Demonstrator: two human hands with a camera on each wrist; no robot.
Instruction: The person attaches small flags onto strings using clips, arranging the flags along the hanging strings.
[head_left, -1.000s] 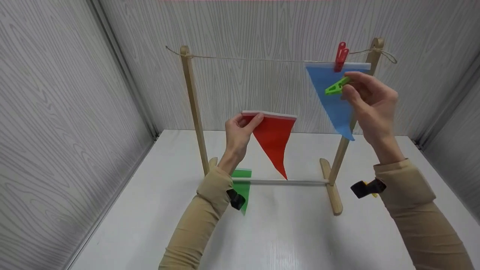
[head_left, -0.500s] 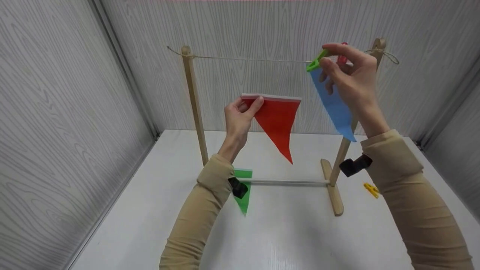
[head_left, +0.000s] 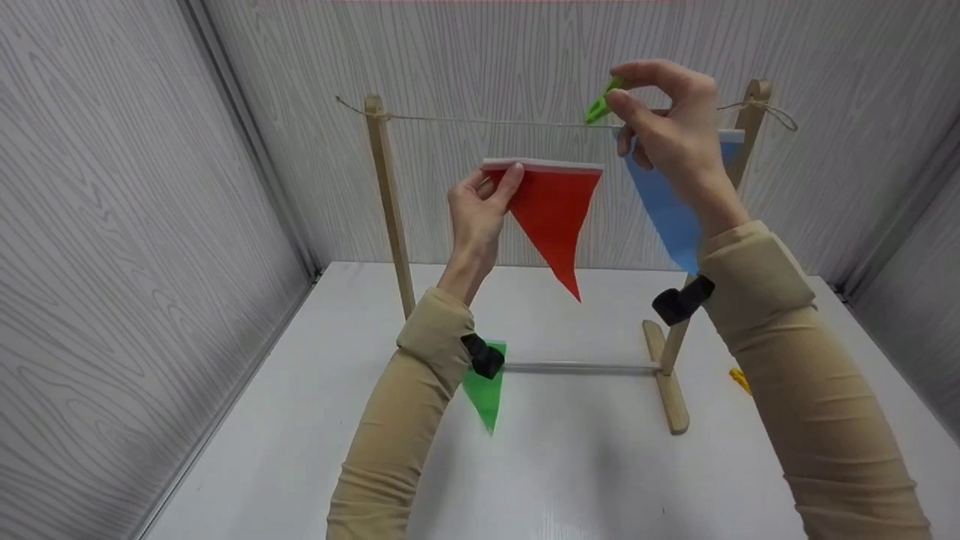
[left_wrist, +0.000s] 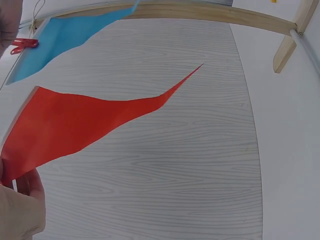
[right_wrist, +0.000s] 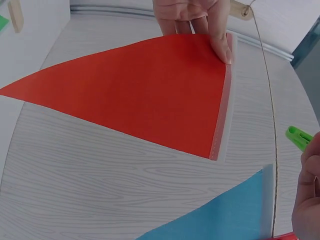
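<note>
My left hand (head_left: 478, 210) pinches the white top edge of a red triangular pennant (head_left: 555, 217) near its left corner. The pennant hangs point down, a little below the string (head_left: 480, 120). Between thumb and index finger, my right hand (head_left: 671, 124) holds a green clothespin (head_left: 600, 105), its nose at the string in the head view. Behind that hand hangs a blue pennant (head_left: 664, 206) on the line. The red clothespin (left_wrist: 25, 44) on the blue pennant shows in the left wrist view; in the head view my right hand hides it.
Wooden posts (head_left: 390, 202) hold the string at both ends, joined low down by a white rod (head_left: 577, 367). A green pennant (head_left: 487, 397) lies on the white table (head_left: 570, 465) by my left sleeve. A yellow clothespin (head_left: 739, 379) lies right of the stand, partly behind my right sleeve.
My left hand has raised the red pennant toward the string. My right hand has carried the green clothespin up and left, from in front of the blue pennant to the string.
</note>
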